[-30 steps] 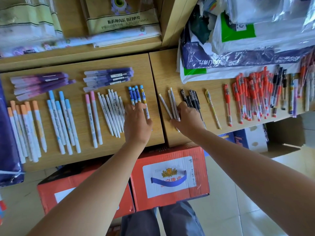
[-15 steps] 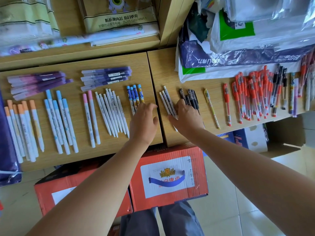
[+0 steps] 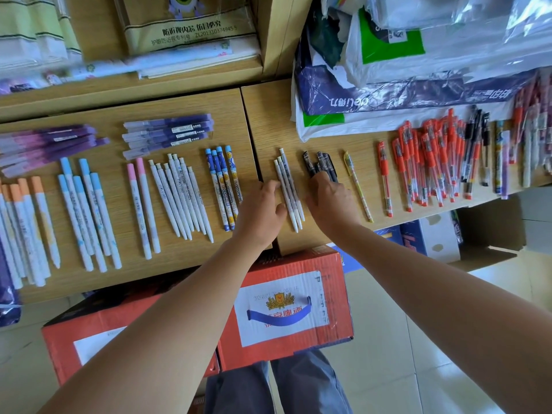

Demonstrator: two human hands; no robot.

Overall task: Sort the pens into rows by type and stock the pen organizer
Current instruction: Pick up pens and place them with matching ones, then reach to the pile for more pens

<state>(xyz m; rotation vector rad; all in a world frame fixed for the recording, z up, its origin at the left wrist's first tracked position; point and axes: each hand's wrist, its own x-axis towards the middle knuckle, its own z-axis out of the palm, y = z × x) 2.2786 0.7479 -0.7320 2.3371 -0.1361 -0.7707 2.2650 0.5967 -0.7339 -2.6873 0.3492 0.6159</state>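
On the wooden table, far left, lie orange-capped pens; about five show, and the edge of the view cuts the group. Behind them is a loose heap of purple and pink pens, too overlapped to count. Next come five blue-capped pens, then two pink-capped pens, with a stack of about five purple pens lying crosswise behind. After these are seven white pens and four blue cartoon pens.

The left hand covers the tips of the cartoon pens, its fingers fairly straight and pressed against the left side of three white pens, which lie close together just past the seam in the table. The right hand lies on their other side, apart from the left. Its bent fingertips rest on the lower ends of about four black pens, but whether they grip them cannot be told.

Further right lie one yellow pen, one red pen, and a big jumble of red pens, uncountable. Plastic bags crowd the table behind them. Two red boxes stand on the floor below.
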